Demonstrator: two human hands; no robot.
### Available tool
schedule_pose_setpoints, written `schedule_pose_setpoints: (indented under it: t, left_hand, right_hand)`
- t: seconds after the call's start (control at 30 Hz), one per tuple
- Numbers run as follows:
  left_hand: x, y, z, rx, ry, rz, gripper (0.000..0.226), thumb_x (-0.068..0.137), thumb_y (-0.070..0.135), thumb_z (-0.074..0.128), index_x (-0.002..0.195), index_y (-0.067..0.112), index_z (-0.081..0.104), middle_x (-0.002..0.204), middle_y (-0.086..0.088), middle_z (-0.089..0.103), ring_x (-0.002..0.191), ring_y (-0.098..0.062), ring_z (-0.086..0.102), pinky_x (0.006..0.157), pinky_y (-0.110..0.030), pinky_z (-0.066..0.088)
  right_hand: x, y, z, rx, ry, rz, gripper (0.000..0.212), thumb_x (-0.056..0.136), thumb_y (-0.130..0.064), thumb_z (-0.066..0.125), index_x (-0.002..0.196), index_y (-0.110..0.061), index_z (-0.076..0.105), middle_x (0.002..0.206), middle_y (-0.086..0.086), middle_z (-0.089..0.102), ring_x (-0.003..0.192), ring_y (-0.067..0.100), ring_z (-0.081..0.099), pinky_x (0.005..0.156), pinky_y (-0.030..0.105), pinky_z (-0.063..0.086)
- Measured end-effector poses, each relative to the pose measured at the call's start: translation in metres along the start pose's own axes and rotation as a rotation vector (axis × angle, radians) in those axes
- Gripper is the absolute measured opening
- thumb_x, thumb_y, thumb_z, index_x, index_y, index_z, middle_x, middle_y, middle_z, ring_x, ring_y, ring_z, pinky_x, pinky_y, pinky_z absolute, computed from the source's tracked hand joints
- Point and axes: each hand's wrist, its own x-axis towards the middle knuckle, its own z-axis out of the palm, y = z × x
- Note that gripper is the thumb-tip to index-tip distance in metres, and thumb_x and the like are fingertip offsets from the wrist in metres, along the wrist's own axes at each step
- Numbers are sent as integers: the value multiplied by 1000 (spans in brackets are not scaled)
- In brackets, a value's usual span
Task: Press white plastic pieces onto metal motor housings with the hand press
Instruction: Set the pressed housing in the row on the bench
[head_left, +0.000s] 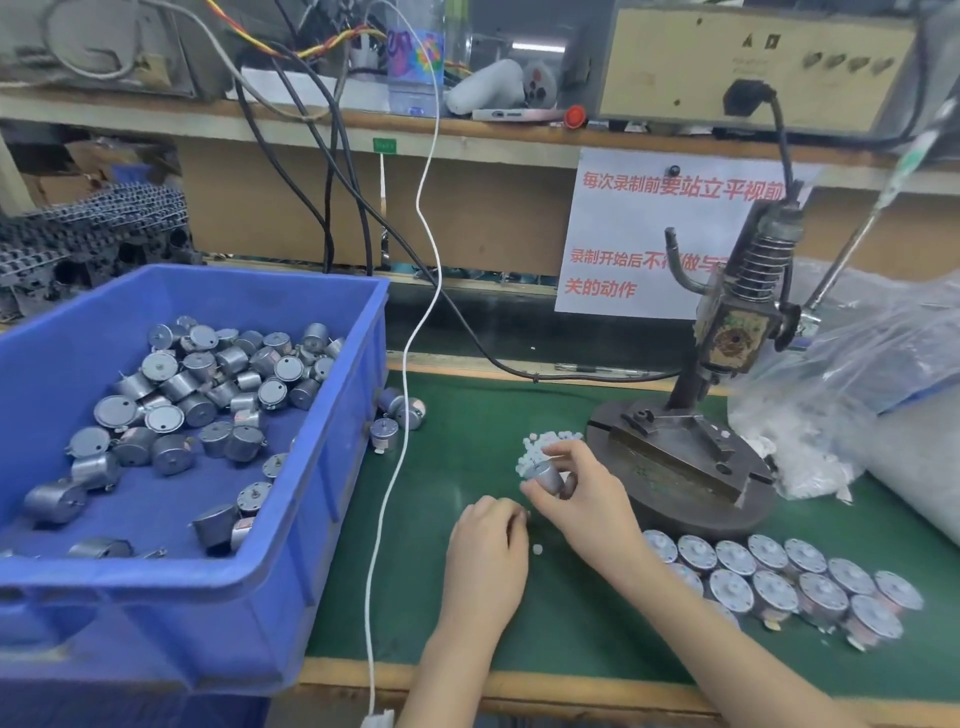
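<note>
Head view
Bin: blue bin (332, 415), well left of both hands, holds a loose heap of bin motors (208, 395) lying at all angles.
Bag: clear bag (857, 374), right of the press, slumps on the bench with white bits inside; too blurred to tell more.
Surface: green mat (467, 597) lies under both hands, and a white cable (410, 364) crosses it just left of them.
Room: shelf (311, 117) above carries wires and a bottle; a paper sign (649, 234) hangs behind the press.
Press: hand press (727, 332) stands just right of the right hand, on a round base (675, 467).
Right hand: right hand (587, 493) pinches a held motor (548, 475) between thumb and fingers, tilted, shaft up-left.
Left hand: left hand (488, 551), fingers curled down on the mat just below the right; whether it holds anything cannot be told.
White pieces: pile (540, 447) touches the right fingertips from behind; a single piece (537, 549) lies between the wrists.
Row: capped motors (779, 577) stand in two rows right of the right forearm.
Strays: loose motors (395, 415) lie beside the bin wall.
</note>
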Motion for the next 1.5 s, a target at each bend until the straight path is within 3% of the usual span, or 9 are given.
schedule_pose_setpoints:
  t: [0.1, 0.17, 0.23, 0.33, 0.47, 0.57, 0.73, 1.0, 1.5]
  left_hand:
    - [0, 0, 0, 9, 9, 11, 19, 94, 13, 46, 93, 8, 64, 91, -5, 59, 92, -21, 51, 84, -29, 37]
    - [-1, 1, 0, -2, 8, 8, 18, 94, 12, 48, 91, 7, 65, 90, -4, 58, 91, -21, 51, 81, -27, 37]
    - [-1, 2, 0, -4, 7, 1, 18, 93, 11, 48, 91, 7, 65, 90, -4, 59, 91, -21, 50, 80, -26, 36]
    - [-1, 2, 1, -11, 12, -8, 18, 93, 11, 49, 91, 7, 66, 88, -1, 58, 90, -19, 51, 78, -24, 36]
    - [0, 3, 0, -33, 21, -21, 17, 93, 12, 50, 87, 10, 65, 81, 8, 52, 85, -14, 49, 72, -20, 33]
    - [1, 4, 0, -32, 22, -21, 17, 92, 11, 50, 87, 9, 65, 80, 7, 52, 84, -13, 48, 72, -20, 32]
    - [-1, 4, -1, -45, 22, -18, 17, 92, 11, 50, 86, 9, 65, 80, 6, 54, 83, -14, 50, 72, -21, 34]
    - [-3, 6, -2, -44, 41, -21, 16, 92, 10, 51, 85, 8, 65, 79, 7, 53, 83, -14, 50, 70, -19, 32]
    - [-5, 7, -4, -31, 45, -40, 17, 91, 7, 50, 83, 4, 65, 76, 4, 52, 80, -17, 49, 66, -20, 29]
  right_hand:
    - [-22, 3, -15, -104, -22, -125, 32, 78, -25, 71, 106, -22, 56, 93, -18, 53, 90, 5, 41, 74, 4, 30]
    - [-29, 4, -24, -99, -82, -180, 29, 77, -21, 74, 102, -20, 60, 90, -23, 49, 86, -1, 43, 78, 7, 32]
    - [-33, 4, -30, -48, -144, -147, 37, 75, -21, 76, 108, -24, 58, 91, -24, 49, 82, -4, 48, 77, 11, 38]
    - [-36, 5, -32, 12, -147, -27, 52, 70, -28, 80, 111, -33, 48, 90, -22, 52, 75, -5, 50, 69, 2, 37]
    - [-40, 10, -25, 0, -79, -22, 32, 75, -33, 76, 97, -25, 54, 80, -13, 57, 70, -5, 49, 64, 5, 35]
    - [-42, 12, -16, -17, -85, -78, 27, 87, -31, 63, 112, -22, 58, 77, -12, 53, 63, -2, 45, 64, 8, 34]
    - [-42, 19, -4, -67, -140, -161, 42, 98, -26, 44, 139, -18, 41, 99, -6, 49, 91, 2, 40, 80, 12, 27]
    - [-38, 23, -1, -123, -245, -185, 46, 101, -24, 36, 145, -16, 27, 110, 4, 49, 108, 17, 45, 87, 15, 28]
    - [-41, 16, 5, -339, -238, -284, 50, 101, -27, 32, 147, -16, 18, 121, 7, 44, 107, 20, 46, 90, 23, 33]
